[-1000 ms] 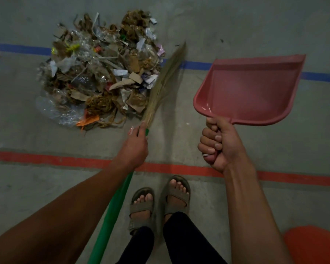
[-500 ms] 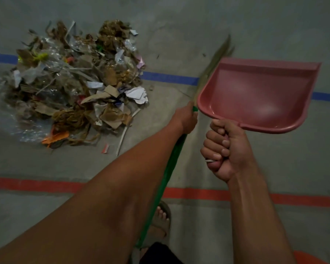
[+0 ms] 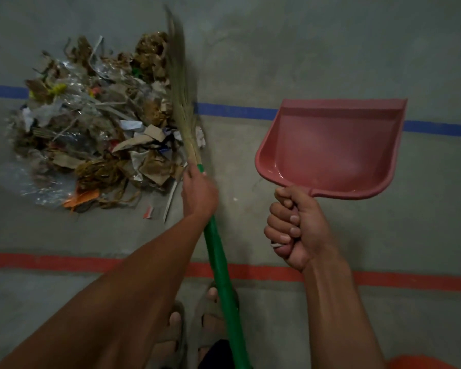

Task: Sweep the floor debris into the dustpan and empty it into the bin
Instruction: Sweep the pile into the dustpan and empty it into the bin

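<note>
We are gripping the broom (image 3: 221,265) in our left hand (image 3: 198,193), fingers wrapped round the top of its green handle just below the straw bristles (image 3: 181,102). The bristles are pointing away from us and are lying along the right edge of the debris pile (image 3: 91,129), a heap of torn cardboard, paper scraps, clear plastic and twine sitting on the concrete floor (image 3: 277,49) across a blue line (image 3: 237,111). Our right hand (image 3: 296,227) is clenching the handle of the pink dustpan (image 3: 333,147), holding it raised to the right of the broom, well apart from the pile, with nothing lying in its tray. A red line (image 3: 51,262) is crossing the floor nearer our sandalled feet (image 3: 197,323).
</note>
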`<state>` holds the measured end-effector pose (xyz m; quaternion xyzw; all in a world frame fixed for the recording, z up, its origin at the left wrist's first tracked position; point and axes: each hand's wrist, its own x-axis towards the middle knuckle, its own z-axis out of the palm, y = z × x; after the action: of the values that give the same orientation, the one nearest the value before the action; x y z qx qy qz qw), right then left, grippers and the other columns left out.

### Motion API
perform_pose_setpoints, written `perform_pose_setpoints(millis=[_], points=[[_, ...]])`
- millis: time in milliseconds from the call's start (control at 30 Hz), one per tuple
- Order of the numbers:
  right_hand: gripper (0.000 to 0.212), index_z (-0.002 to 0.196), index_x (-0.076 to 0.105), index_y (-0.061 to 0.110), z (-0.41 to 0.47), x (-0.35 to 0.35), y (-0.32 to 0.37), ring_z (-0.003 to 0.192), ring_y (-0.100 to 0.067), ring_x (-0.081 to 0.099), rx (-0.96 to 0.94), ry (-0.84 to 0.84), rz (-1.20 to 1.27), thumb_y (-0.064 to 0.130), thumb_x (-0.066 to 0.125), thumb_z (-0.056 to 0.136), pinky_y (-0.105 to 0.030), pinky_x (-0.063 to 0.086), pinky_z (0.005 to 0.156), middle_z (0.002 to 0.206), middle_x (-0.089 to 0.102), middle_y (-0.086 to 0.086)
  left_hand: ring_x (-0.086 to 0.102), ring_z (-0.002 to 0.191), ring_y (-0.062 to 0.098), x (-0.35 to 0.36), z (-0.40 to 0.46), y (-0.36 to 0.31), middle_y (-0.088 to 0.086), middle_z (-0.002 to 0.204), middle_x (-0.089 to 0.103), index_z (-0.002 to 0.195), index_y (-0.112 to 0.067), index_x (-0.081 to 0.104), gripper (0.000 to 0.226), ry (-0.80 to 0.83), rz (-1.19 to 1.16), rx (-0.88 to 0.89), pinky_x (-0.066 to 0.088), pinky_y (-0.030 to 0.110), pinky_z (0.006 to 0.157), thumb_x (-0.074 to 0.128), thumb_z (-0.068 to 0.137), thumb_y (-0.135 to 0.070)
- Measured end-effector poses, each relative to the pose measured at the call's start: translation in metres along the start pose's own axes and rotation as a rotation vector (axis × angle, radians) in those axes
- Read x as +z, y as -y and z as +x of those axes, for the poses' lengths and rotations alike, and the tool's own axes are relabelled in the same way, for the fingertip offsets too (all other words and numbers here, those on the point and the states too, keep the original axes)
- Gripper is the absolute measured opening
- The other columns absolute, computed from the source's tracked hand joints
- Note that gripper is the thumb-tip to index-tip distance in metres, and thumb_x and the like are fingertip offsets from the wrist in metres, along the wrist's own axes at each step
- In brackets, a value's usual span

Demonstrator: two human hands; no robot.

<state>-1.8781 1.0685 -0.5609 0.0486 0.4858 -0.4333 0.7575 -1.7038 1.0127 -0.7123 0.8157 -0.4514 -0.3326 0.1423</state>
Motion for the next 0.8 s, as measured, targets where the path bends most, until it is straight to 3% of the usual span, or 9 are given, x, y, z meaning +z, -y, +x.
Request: perform_pose_setpoints(millis=[233,467,600,800], points=[[0.035,0.065,0.037,0.022,-0.003,0.01,-0.028,0.03,-0.004,0.014,0.036,0.001,-0.021,0.017,0.048,0.097,-0.016,0.018,0.031,0.043,0.019,0.009,0.047,0.132,0.034,-0.023,-0.039,0.017,0.013,0.158,0.035,0.164,-0.015,0.016,0.059,-0.023,-0.006,0.162,0.042,0.042,0.102,0.037,0.11,-0.026],[0.035,0.065,0.038,0.022,-0.01,0.02,-0.063,0.03,-0.004,0.016,0.082,-0.002,-0.059,0.017,0.049,0.097,-0.016,0.019,0.031,0.043,0.02,0.009,0.055,0.117,0.04,-0.031,-0.046,0.059,0.017,0.142,0.045,0.158,-0.017,0.024,0.055,0.255,0.258,0.23,0.047,0.048,0.093,0.04,0.107,-0.025],[0.034,0.065,0.037,0.022,-0.011,0.036,-0.087,0.03,-0.004,0.016,0.138,0.016,-0.083,0.017,0.05,0.096,-0.016,0.019,0.031,0.043,0.02,0.009,0.053,0.118,0.041,-0.067,-0.038,0.099,0.02,0.144,0.042,0.159,-0.012,0.02,0.059,0.197,0.293,0.177,0.049,0.052,0.092,0.043,0.105,-0.02],[0.032,0.066,0.038,0.021,-0.012,0.061,-0.128,0.029,-0.004,0.017,0.241,0.041,-0.154,0.015,0.051,0.095,-0.014,0.02,0.031,0.043,0.021,0.008,0.058,0.11,0.034,-0.14,-0.039,0.141,0.014,0.148,0.042,0.162,-0.016,0.018,0.062,0.114,0.242,0.288,0.054,0.046,0.086,0.044,0.107,-0.025]])
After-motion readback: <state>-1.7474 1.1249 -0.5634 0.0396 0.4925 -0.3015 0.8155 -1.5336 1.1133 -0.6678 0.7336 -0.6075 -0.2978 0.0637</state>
